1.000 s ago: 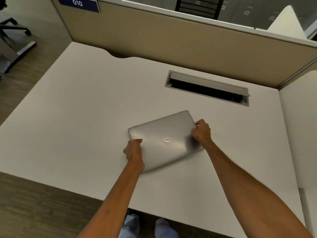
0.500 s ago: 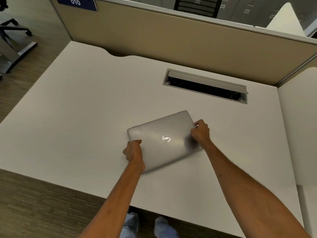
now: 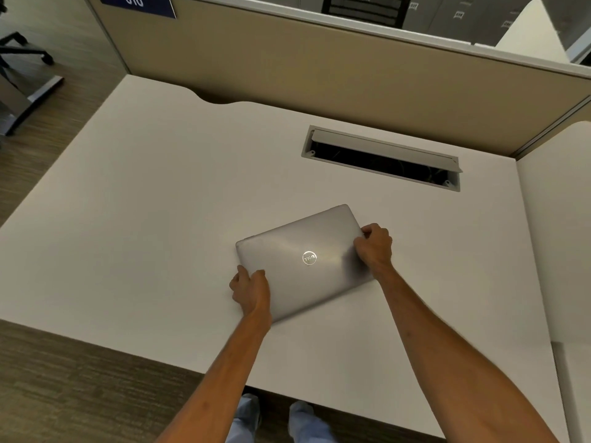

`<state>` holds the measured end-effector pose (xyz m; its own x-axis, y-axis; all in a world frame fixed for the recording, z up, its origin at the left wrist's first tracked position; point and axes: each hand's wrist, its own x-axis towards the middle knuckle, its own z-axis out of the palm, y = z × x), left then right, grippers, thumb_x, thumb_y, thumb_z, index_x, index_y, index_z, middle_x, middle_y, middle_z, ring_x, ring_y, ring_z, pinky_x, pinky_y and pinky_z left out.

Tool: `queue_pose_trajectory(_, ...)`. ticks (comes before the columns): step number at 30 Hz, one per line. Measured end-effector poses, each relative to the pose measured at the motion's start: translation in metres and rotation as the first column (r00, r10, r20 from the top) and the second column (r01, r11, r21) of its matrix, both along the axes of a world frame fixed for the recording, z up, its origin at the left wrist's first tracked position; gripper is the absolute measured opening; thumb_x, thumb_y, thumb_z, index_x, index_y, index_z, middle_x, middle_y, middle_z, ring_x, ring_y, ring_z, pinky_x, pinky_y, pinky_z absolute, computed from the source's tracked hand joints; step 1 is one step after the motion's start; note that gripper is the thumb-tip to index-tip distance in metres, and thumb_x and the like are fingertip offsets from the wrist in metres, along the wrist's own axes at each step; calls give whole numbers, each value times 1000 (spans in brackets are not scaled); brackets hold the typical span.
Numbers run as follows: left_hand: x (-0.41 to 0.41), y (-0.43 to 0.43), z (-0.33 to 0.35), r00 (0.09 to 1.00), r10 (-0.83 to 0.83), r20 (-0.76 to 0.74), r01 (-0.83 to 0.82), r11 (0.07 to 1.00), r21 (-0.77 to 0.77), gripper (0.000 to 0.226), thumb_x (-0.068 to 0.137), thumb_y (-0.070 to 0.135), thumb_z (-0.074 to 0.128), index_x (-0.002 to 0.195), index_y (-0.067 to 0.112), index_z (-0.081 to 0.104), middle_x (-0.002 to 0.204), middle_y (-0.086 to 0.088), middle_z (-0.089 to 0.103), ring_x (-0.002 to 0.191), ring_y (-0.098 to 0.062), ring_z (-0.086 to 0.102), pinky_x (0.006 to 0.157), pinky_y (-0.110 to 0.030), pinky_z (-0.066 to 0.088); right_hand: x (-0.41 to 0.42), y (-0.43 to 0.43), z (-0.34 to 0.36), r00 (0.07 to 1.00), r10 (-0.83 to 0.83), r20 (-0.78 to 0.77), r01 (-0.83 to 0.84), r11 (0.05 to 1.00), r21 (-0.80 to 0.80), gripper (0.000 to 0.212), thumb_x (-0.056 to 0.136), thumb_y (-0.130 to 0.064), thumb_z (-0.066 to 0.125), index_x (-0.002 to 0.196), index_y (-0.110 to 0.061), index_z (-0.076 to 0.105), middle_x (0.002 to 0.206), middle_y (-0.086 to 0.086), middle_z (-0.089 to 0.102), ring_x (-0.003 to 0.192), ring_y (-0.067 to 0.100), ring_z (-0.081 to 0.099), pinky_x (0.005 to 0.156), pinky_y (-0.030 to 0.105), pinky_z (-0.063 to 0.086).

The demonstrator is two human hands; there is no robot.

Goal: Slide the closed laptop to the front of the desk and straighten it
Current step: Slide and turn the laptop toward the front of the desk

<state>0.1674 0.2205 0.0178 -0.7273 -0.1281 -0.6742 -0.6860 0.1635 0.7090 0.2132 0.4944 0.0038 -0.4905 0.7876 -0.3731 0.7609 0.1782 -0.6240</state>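
A closed, silver-grey laptop with a round logo on its lid (image 3: 303, 260) lies flat on a plain white table (image 3: 144, 219), a little right of the table's middle and short of its near edge. It sits skewed, its long sides running up to the right rather than parallel to the front edge. A person standing at the table grips it from both ends. The left hand (image 3: 251, 290) is curled around the near-left corner, thumb resting on the lid and fingers wrapped down over the edge. The right hand (image 3: 374, 246) is closed over the right-hand short edge, knuckles bent and fingertips tucked at the rim. Both bare forearms reach in from the bottom of the frame. Beyond the laptop, well apart from it, a long rectangular cable slot with a grey hinged flap (image 3: 382, 156) is cut into the tabletop, its dark opening exposed. A tan fabric partition (image 3: 319, 65) backs the table, carrying a blue label reading "010" (image 3: 137, 3) at its upper left. A second white surface (image 3: 559, 235) adjoins on the right. Brown striped carpet (image 3: 80, 388) shows below the front edge, along with the person's light-blue trouser legs (image 3: 275, 420).
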Motion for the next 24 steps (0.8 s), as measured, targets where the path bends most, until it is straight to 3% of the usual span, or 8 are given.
queue_pose_trajectory(6,22,-17,-13,942,-294,-162,264,947,-180,74,112,20,45,177,17,10,186,1,10,171,-26,11,138,-50,15,24,-28,-8,992,128,0,-126,984,127,59,94,-15,59,151,-17,46,151,9,48,140,33,44,112,51,38)
queue_pose_trajectory(11,31,-20,-22,844,-502,-190,394,820,-414,76,118,30,39,175,9,-5,187,-8,-8,173,-21,-9,139,-41,-7,29,-30,-11,969,245,18,-243,946,213,63,101,-21,55,160,-12,35,164,8,43,149,31,40,123,47,34)
queue_pose_trajectory(14,37,-19,-25,801,-567,-190,428,765,-481,77,118,41,33,175,10,-10,186,-6,-13,172,-20,-13,137,-40,-10,27,-29,-8,955,293,39,-292,914,281,60,103,-21,54,159,-10,37,161,11,48,147,32,46,121,48,38)
queue_pose_trajectory(21,39,-12,-16,866,-442,-233,345,866,-362,71,118,40,35,177,13,5,187,-6,7,172,-27,8,136,-38,4,21,-28,-5,976,218,10,-214,950,228,53,104,-20,52,157,-15,43,157,6,52,143,30,47,110,45,44)
queue_pose_trajectory(24,36,-7,-8,920,-323,-222,262,928,-264,70,118,38,41,177,14,13,184,-9,19,168,-32,17,135,-46,16,15,-28,-1,984,177,3,-173,962,210,51,102,-17,56,152,-15,48,148,9,55,138,32,49,104,46,47)
